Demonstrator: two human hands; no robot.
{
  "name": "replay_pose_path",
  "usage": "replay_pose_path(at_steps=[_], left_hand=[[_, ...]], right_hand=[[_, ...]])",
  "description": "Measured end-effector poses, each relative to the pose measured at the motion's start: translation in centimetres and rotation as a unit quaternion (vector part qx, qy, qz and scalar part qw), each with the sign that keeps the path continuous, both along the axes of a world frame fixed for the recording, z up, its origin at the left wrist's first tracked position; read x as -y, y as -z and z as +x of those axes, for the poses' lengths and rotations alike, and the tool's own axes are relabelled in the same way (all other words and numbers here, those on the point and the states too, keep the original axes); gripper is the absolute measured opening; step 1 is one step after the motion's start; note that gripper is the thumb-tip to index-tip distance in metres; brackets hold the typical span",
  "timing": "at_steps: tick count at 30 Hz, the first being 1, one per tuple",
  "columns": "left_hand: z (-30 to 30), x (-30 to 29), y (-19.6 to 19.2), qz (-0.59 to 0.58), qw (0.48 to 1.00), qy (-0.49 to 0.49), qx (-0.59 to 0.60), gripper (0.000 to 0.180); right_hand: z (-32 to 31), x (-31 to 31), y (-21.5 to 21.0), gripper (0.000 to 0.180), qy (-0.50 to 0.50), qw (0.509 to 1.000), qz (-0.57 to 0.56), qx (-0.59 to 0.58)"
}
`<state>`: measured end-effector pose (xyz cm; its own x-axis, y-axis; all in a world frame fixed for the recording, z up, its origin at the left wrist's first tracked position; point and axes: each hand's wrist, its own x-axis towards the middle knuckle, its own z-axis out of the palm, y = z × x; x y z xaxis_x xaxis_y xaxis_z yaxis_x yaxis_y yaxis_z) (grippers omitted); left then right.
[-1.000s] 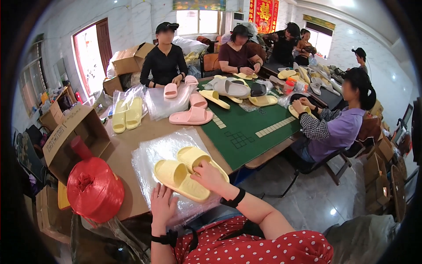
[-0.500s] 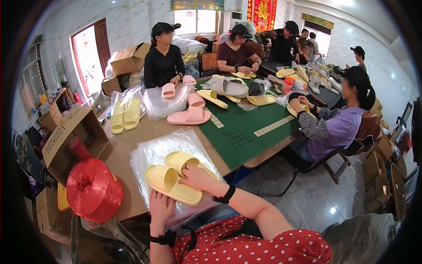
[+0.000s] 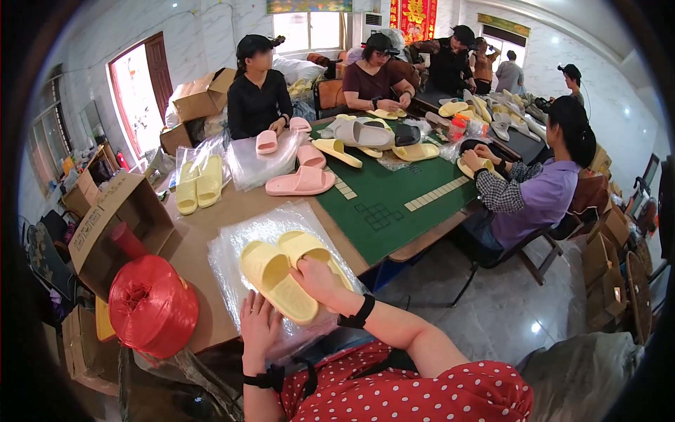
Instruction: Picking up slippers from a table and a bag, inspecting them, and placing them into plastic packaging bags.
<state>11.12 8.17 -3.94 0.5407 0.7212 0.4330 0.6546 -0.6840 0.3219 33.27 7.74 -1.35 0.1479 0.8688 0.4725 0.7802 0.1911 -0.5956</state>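
Observation:
My right hand [image 3: 318, 283] grips a pair of yellow slippers, the left slipper [image 3: 264, 270] and the right slipper [image 3: 304, 245], by their inner edges where they meet. The pair lies soles down, toes pointing away from me, over a stack of clear plastic bags [image 3: 229, 261]. Part of the right slipper is covered by my right hand. My left hand [image 3: 259, 325] rests on the near edge of the bags, fingers stretched out, close to the left slipper's heel.
A big red twine roll [image 3: 153, 306] and an open cardboard box [image 3: 119, 218] stand on the left. Pink slippers [image 3: 301, 181] and a bagged yellow pair [image 3: 199, 184] lie farther back. Co-workers sit around the green mat [image 3: 380, 232]; one in purple [image 3: 538, 193] is on the right.
My right hand has turned the yellow slippers so their toes point more directly away from me. The left slipper's heel has moved away from my left hand, whose fingers now show more fully.

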Motion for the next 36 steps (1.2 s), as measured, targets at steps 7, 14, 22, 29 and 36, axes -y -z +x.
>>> replay_pose_path(at_steps=[7, 14, 22, 29, 36], left_hand=[[0.0, 0.0, -0.5, 0.001, 1.000, 0.008, -0.008, 0.047], [-0.2, 0.1, -0.4, 0.008, 1.000, 0.002, -0.006, 0.047], [0.0, -0.1, -0.1, 0.010, 1.000, 0.012, 0.004, 0.047], [0.2, 0.3, -0.9, -0.008, 1.000, 0.006, 0.001, 0.048], [-0.1, 0.1, -0.5, -0.009, 1.000, 0.010, -0.004, 0.049]], right_hand=[[-0.1, 1.7, 1.4, 0.030, -0.029, 0.999, -0.030, 0.013], [1.3, 6.3, -1.0, 0.064, -0.085, 0.994, -0.019, 0.070], [2.0, 8.0, 0.0, 0.086, -0.185, 0.971, -0.016, 0.148], [-0.5, 6.8, 1.2, 0.062, -0.150, 0.980, 0.018, 0.129], [-1.5, 7.6, 1.8, 0.043, -0.124, 0.983, 0.084, 0.108]])
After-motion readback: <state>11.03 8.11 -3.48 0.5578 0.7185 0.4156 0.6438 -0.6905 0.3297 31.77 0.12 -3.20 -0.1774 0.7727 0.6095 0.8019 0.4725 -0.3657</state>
